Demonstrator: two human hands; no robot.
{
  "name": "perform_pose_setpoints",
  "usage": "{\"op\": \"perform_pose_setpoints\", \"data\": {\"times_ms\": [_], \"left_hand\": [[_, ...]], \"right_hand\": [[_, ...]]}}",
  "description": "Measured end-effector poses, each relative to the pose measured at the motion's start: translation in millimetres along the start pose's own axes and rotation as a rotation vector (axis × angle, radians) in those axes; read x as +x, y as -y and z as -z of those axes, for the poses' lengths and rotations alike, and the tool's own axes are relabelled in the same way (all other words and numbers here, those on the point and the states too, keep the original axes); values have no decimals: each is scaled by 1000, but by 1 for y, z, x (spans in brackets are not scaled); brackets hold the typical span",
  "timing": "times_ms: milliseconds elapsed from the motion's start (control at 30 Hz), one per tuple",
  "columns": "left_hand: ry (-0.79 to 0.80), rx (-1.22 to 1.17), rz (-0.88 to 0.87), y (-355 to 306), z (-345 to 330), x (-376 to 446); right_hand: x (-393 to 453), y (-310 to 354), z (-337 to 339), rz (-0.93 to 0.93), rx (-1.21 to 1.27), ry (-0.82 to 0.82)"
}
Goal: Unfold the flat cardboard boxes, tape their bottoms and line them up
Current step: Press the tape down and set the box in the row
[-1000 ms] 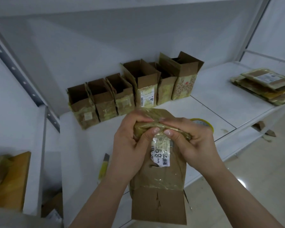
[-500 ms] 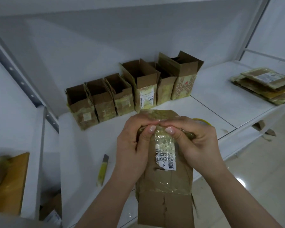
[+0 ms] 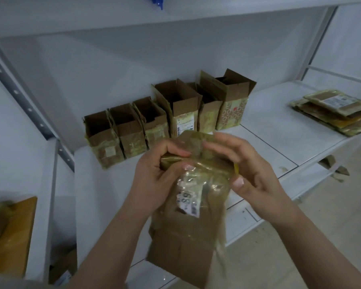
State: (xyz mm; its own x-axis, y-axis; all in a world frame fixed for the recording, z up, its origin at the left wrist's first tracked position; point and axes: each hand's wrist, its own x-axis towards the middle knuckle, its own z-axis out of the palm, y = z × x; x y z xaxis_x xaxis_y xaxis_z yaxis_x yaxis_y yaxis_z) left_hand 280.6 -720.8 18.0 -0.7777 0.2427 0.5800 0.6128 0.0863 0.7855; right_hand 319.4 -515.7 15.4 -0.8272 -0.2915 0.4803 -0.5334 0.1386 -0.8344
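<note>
I hold a flat brown cardboard box (image 3: pixel 188 236), wrapped in old shiny tape with a white barcode label, upright in front of the white shelf (image 3: pixel 279 138). My left hand (image 3: pixel 154 180) grips its top left corner, thumb pressed on the near face. My right hand (image 3: pixel 250 174) curls round the top right edge, fingers behind, thumb in front. The top end is bulging apart between my hands. Several unfolded boxes (image 3: pixel 171 113) stand in a row at the back of the shelf, open tops up.
A stack of flat boxes (image 3: pixel 333 109) lies at the shelf's far right. A yellow tape roll (image 3: pixel 236 171) peeks out behind my right hand. More cardboard (image 3: pixel 10 234) sits on a lower surface at the left. Shelf uprights stand left and right.
My hands have drawn apart at the box's top; the right hand slid to the right edge and the top end has started to spread. The yellow knife on the shelf is now hidden.
</note>
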Motion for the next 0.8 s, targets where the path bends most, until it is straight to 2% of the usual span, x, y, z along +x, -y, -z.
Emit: {"op": "perform_pose_setpoints", "data": {"times_ms": [100, 200, 300, 367, 433, 533, 600, 633, 700, 800], "left_hand": [[140, -128, -88, 1, 24, 11], [275, -192, -120, 1, 36, 20], [388, -341, -83, 0, 37, 24], [428, -386, -85, -1, 38, 26], [339, -294, -109, 2, 38, 26], [-87, 58, -101, 6, 38, 24], [-349, 221, -56, 7, 36, 17], [-428, 268, -46, 8, 33, 11], [-424, 322, -1, 9, 17, -6], [-157, 223, 217, 10, -17, -32]], "right_hand": [[6, 7, 37, -146, -275, 182], [14, 13, 58, -288, -527, 450], [20, 18, 55, -307, -544, 647], [20, 18, 48, -308, -519, 684], [18, 17, 41, -350, -530, 637], [18, 16, 35, -458, -555, 481], [20, 14, 29, -476, -661, 303], [22, 12, 24, -488, -731, 195], [25, 6, 13, -546, -829, -6], [28, -3, 1, -621, -817, -169]]}}
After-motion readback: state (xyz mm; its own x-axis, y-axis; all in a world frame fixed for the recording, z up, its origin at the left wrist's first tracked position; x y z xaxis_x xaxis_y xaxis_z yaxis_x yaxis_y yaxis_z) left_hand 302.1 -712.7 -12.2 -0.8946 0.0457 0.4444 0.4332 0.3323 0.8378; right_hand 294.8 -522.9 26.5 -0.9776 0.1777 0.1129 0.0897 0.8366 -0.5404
